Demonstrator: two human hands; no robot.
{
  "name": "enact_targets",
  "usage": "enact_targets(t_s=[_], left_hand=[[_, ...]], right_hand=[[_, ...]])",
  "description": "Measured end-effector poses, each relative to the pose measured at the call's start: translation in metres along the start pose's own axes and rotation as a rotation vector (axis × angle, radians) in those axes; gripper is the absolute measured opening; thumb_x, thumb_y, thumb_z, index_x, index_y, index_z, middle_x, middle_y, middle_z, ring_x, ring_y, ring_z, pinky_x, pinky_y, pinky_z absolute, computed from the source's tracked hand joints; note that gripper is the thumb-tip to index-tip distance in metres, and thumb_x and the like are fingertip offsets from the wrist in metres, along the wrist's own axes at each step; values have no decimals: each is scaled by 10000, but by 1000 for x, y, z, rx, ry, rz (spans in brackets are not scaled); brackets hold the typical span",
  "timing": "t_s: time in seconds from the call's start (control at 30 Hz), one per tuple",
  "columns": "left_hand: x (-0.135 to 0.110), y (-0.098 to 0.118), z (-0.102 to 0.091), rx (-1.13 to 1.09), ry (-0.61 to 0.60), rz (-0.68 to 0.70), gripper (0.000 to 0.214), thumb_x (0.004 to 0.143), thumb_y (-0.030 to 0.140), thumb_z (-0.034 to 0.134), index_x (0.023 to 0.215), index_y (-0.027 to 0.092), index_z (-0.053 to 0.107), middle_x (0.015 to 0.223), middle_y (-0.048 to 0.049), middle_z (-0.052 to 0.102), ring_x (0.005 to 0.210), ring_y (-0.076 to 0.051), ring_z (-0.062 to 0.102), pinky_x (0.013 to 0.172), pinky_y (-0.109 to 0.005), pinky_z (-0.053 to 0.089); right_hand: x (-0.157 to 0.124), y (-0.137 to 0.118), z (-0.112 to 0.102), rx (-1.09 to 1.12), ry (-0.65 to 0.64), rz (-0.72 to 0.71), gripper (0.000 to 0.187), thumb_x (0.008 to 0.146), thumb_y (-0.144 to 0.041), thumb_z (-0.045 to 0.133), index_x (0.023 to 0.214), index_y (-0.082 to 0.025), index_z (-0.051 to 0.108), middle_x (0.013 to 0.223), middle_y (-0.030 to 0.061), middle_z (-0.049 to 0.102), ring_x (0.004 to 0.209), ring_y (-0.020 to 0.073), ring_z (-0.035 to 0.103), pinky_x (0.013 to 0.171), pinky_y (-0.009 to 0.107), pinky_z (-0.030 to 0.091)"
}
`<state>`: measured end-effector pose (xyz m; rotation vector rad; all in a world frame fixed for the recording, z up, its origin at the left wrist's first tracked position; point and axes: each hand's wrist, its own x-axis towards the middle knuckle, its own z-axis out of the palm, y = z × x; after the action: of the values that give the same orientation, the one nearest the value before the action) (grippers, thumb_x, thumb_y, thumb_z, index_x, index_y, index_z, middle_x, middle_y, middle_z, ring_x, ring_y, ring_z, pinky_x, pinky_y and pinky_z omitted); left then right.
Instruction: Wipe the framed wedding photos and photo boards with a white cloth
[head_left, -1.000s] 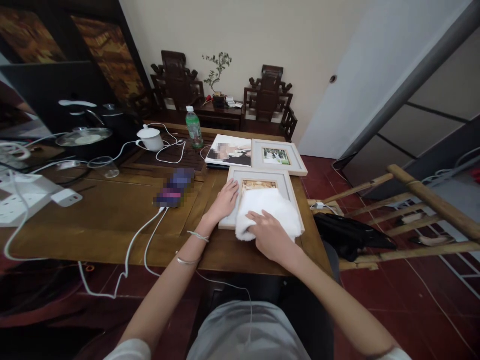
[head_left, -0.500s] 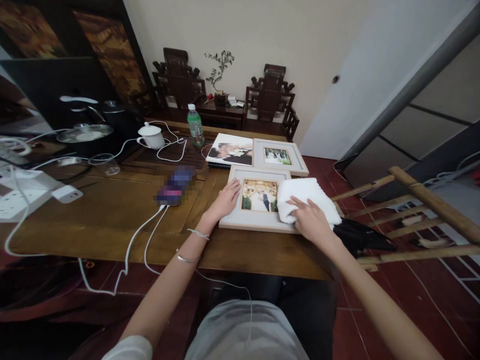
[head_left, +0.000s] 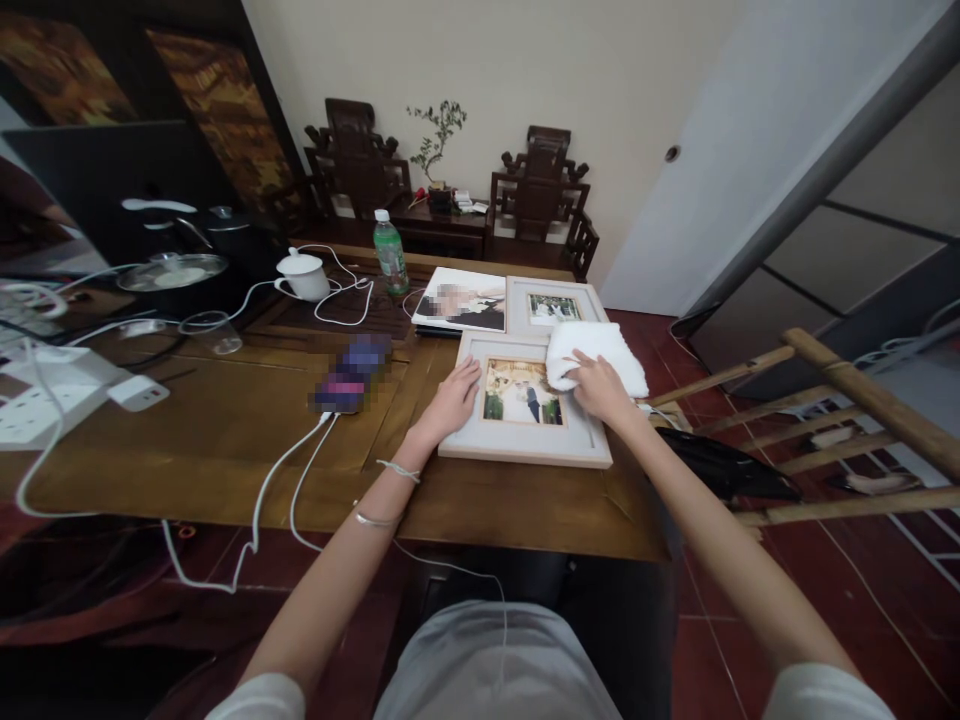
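A light-framed picture (head_left: 521, 392) lies flat near the front of the wooden table (head_left: 517, 510). My left hand (head_left: 454, 397) rests with fingers stretched out along its left edge. Under my right hand (head_left: 598, 385) is a folded white towel (head_left: 611, 352); the fingers press into it and its near-left corner is gripped. The towel covers the upper right part of the frame and hangs past its right side. Behind lie a second framed picture (head_left: 553, 307) and a white-edged photo panel (head_left: 457, 298) on a dark stack.
Left of the frames are a phone (head_left: 351, 372) with white cables, a green-labelled bottle (head_left: 390, 252), a lidded white cup (head_left: 301, 275), a clear plastic cup (head_left: 214, 332) and a power strip (head_left: 52, 395). A bamboo rack (head_left: 847, 400) stands to the right.
My right hand and the towel have moved away from me and slightly left, from the frame's lower right to its upper right. My left hand has stayed in place.
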<state>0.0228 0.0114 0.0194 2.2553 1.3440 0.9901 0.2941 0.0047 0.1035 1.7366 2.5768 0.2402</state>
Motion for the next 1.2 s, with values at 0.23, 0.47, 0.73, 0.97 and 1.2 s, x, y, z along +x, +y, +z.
enact_targets(t_s=[0.23,0.47,0.73,0.97,1.2], left_hand=[[0,6,-4,-71,29,71,371,893,137,423,1173,129,665,1303,-101,613,1274,-230,522,1125,-413,373],[-1,10,-9,-72,23,82,329,889,138,452,1097,140,707,1202,-102,676,1161,-229,617,1053,-394,451],[-2,13,-9,-122,18,70,336,891,137,445,1101,145,706,1245,-92,648,1205,-222,583,1087,-396,418],[-3,13,-8,-128,32,54,321,899,143,448,1101,145,699,1259,-94,643,1211,-217,581,1095,-395,414],[-3,9,-3,-75,55,48,373,867,59,419,1114,170,675,1250,-74,653,1212,-198,580,1095,-401,418]], right_hand=[[26,-57,-25,139,200,-187,507,697,29,437,1089,-158,700,1515,63,384,1416,290,290,1138,499,266],[91,-96,5,38,186,-370,354,788,-9,487,1012,-162,715,1511,50,390,1448,310,192,1156,565,179],[94,-91,21,-39,166,-228,315,865,-91,474,1017,-198,729,1504,25,401,1443,327,201,1139,615,165],[68,-47,11,-155,92,-65,405,867,-63,408,1107,-195,706,1442,44,493,1430,307,243,1134,594,156],[23,13,2,-224,37,52,480,830,-15,406,1231,-145,637,1299,134,615,1389,292,336,1095,569,225]])
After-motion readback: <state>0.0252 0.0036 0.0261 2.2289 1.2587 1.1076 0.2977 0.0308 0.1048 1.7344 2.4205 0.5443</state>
